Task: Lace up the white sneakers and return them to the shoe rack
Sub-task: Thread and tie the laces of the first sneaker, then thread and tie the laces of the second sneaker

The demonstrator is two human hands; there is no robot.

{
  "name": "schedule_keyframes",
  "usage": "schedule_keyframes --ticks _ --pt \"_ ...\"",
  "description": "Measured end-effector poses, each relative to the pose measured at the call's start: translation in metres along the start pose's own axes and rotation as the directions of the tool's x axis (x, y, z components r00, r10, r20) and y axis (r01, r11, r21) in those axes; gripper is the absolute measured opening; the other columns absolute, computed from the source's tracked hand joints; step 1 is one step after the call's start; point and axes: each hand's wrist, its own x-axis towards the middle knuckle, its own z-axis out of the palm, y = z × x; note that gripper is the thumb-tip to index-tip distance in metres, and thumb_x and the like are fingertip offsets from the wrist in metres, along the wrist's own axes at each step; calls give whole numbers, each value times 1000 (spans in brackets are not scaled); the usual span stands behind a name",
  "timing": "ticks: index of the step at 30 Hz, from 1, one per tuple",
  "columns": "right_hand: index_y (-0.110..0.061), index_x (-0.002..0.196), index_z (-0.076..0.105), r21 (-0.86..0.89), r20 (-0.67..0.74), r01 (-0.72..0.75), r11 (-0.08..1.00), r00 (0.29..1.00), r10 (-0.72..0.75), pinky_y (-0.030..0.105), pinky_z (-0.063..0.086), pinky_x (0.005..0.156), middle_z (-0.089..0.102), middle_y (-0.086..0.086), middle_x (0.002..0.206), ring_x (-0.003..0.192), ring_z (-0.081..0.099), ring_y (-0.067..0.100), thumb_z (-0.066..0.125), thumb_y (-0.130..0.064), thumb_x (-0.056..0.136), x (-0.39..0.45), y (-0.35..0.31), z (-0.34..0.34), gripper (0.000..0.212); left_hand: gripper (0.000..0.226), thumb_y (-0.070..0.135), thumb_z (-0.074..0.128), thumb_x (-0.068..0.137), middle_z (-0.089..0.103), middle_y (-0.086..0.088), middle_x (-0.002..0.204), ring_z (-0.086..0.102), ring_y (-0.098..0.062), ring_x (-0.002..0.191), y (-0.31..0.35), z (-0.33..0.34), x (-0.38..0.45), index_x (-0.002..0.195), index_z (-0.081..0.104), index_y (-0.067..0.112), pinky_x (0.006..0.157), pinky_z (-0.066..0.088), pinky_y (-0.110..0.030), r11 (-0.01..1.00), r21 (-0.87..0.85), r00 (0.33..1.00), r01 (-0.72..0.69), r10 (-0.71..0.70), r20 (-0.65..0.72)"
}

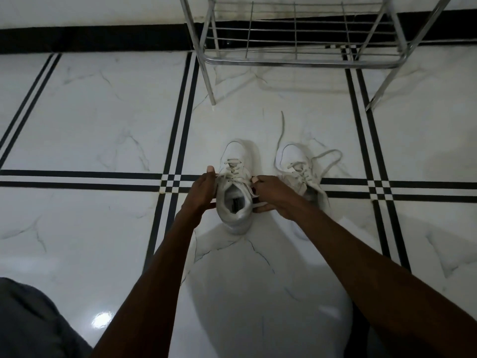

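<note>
Left hand (204,188) and right hand (269,193) each pinch a lace end beside one sneaker (235,192) on the floor (103,120). The other sneaker (300,171) stands just right, laces loose, below the rack (296,47).

I look down on a glossy white marble-look floor (90,112) with faint grey veins, crossed by paired black inlay stripes (77,178) forming a grid. Along the far edge runs a black skirting band (90,38) beneath a white wall (77,9). A bright spot of ceiling light (102,320) reflects off the tile near me, and soft shadows lie across the floor.
</note>
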Motion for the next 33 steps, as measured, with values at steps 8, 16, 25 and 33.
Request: schedule_keyframes --ticks 8,16,25,33 --pt "-7 120 65 -299 -98 207 931 964 -246 52 58 94 68 11 112 105 67 31 44 -23 103 -10 -7 -3 31 88 88 35 84 55 -15 144 52 -35 134 3 -4 7 137 57 20 112 41 -56 934 353 946 -49 156 -283" --pt "-2 104 72 -238 -241 220 946 930 -277 23 56 54 76 23 100 79 74 26 66 -6 90 -41 -33 -80 16 22 26 58 100 74 -1 88 69 -14 77 59 67 -15 95 72 10 73 57 -34 770 414 780 -486 596 -192" --pt "-20 76 70 -431 -350 45 901 912 -213 49 63 82 77 16 94 87 76 30 77 -31 86 -55 -2 -141 16 45 40 75 88 72 -8 111 68 -23 97 42 154 -14 117 68 7 79 49 -28 805 446 918 -391 377 124" --pt "3 105 72 -142 -299 13 990 953 -55 42 62 88 75 23 104 95 74 32 67 -51 90 -49 19 -139 56 59 37 86 74 69 -7 107 68 -24 98 38 160 -12 117 59 6 75 53 -31 833 445 937 -330 344 51"
